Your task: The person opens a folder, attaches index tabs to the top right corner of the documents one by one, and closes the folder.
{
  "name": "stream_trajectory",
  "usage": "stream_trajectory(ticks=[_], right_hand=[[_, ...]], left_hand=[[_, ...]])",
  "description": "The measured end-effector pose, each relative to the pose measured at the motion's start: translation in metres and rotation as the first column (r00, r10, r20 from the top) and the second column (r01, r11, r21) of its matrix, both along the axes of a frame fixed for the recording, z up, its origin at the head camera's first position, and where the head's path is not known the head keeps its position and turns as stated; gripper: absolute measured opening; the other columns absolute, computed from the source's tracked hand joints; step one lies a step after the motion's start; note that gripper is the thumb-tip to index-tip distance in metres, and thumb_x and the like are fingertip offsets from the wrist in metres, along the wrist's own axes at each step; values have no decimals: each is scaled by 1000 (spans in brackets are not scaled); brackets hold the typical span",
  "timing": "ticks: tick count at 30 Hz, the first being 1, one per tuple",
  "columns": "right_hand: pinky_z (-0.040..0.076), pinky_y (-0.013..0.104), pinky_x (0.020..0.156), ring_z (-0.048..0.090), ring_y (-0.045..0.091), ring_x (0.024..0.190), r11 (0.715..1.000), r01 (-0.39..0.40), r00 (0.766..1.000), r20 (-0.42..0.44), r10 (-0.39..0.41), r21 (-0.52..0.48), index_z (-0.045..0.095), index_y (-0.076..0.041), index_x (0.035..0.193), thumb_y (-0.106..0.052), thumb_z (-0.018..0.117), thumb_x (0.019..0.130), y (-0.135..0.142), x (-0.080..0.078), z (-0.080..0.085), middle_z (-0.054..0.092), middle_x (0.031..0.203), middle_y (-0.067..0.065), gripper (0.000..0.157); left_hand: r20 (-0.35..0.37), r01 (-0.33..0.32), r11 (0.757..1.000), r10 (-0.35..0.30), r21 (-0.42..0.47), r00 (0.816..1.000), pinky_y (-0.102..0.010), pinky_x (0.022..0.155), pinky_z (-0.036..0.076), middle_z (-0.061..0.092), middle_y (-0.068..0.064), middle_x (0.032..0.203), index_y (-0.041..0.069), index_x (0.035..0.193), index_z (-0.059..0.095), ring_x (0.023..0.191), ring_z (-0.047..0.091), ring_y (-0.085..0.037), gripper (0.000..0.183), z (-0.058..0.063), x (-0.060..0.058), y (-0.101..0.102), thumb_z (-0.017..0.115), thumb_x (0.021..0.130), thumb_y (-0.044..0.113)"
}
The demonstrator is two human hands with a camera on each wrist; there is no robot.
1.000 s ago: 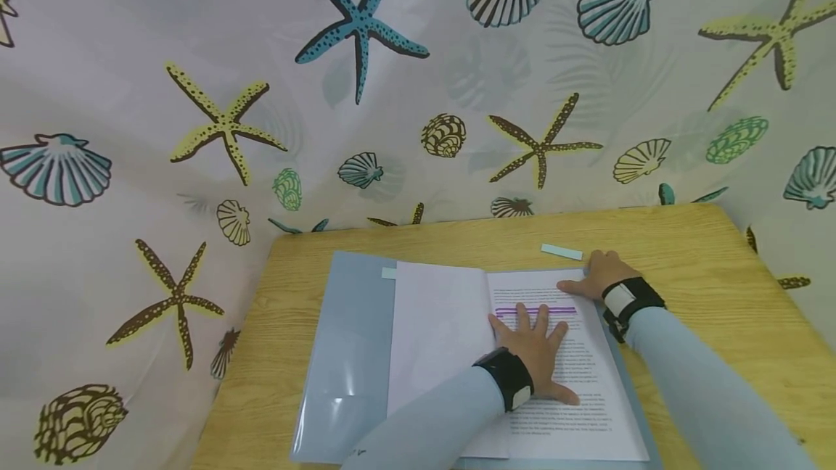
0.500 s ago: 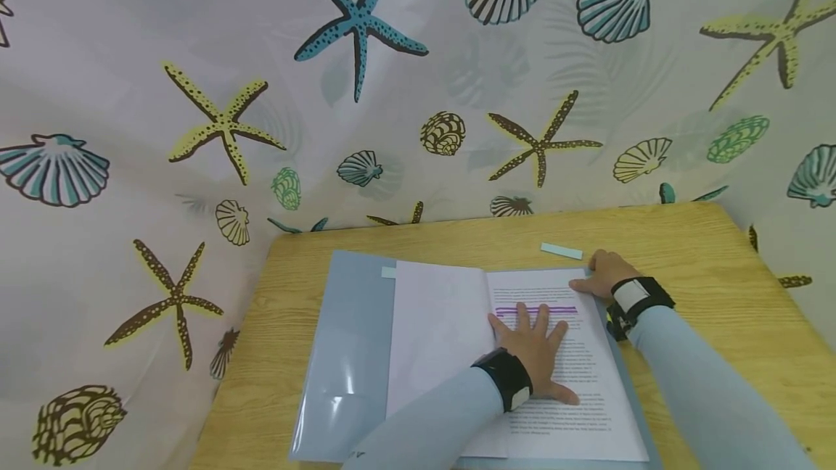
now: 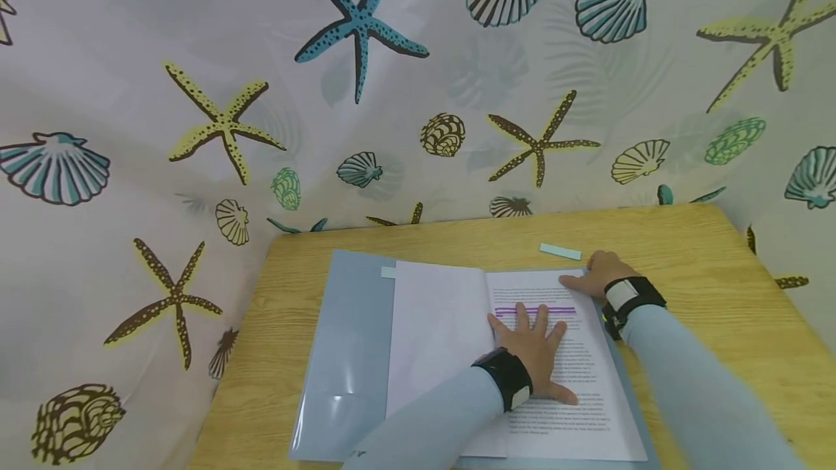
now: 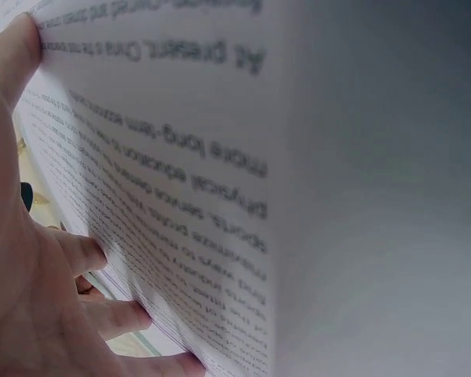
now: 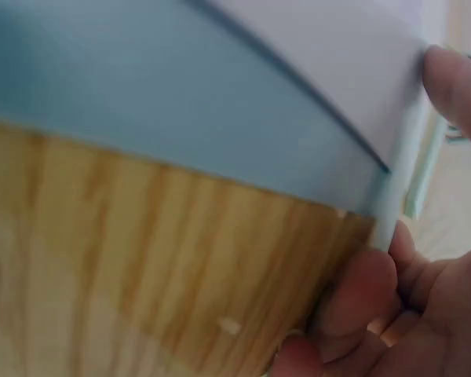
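Observation:
A light blue plastic folder (image 3: 353, 354) lies spread on the table, with a blank white sheet (image 3: 437, 339) on the left and a printed page (image 3: 555, 434) on the right. A purple line (image 3: 567, 310) crosses the upper text. My left hand (image 3: 532, 357) presses flat on the page, fingers spread; in the left wrist view its fingertips touch the print. At the upper right corner, my right hand (image 3: 604, 275) grips the folder's edge. In the right wrist view its thumb (image 5: 455, 90) rests on the paper, while curled fingers (image 5: 361, 290) sit at the corner, partly hidden.
A pale blue strip (image 3: 560, 251) lies on the wooden table (image 3: 692, 260) just beyond the folder's top edge. A small light tab (image 3: 388, 273) shows at the top of the left sheet. Behind the table hangs a cloth (image 3: 405, 122) printed with starfish and shells.
My right hand shifted slightly right, its thumb drawing toward the corner, then came back left over the page. The left hand, page and folder have stayed in place.

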State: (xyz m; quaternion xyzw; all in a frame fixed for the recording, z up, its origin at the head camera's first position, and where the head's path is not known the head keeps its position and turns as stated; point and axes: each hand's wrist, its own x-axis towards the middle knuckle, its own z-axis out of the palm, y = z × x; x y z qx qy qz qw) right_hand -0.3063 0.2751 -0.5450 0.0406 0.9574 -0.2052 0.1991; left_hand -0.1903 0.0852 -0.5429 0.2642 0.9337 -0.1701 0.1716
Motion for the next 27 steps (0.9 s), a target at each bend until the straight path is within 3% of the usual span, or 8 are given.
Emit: stream_trajectory(ticks=[6, 13, 18, 27], right_hand=[[47, 39, 54, 53, 33, 72, 999, 28, 999, -19, -28, 25, 43, 17, 114, -57, 65, 79, -9, 5, 1, 49, 95, 29, 84], [49, 51, 67, 50, 37, 79, 998, 16, 1000, -19, -15, 66, 37, 19, 121, -59, 62, 81, -13, 8, 6, 45, 105, 35, 91], [50, 53, 68, 50, 38, 80, 997, 7, 1000, -15, -5, 72, 36, 18, 123, -65, 60, 78, -8, 4, -8, 43, 107, 35, 96], [49, 55, 68, 49, 41, 81, 998, 9, 1000, -20, -7, 64, 35, 17, 122, -71, 61, 72, -4, 3, -14, 41, 108, 35, 104]], left_hand=[[-4, 8, 1000, -8, -4, 1000, -77, 88, 27, 6, 2, 157, 44, 147, 0, 138, 12, -37, 120, -4, 1, 0, 32, 47, 101], [-7, 22, 1000, -22, -12, 1000, -76, 87, 28, 4, 1, 157, 43, 148, -1, 137, 12, -38, 120, -5, 1, -1, 31, 47, 101], [5, 22, 1000, -21, -17, 1000, -76, 87, 28, 3, 1, 157, 43, 148, -2, 138, 10, -37, 120, -4, 2, -3, 32, 48, 100], [-9, 26, 1000, -26, -3, 1000, -76, 88, 28, 4, 1, 157, 43, 148, -1, 138, 11, -37, 120, -2, 3, -5, 32, 48, 101]])
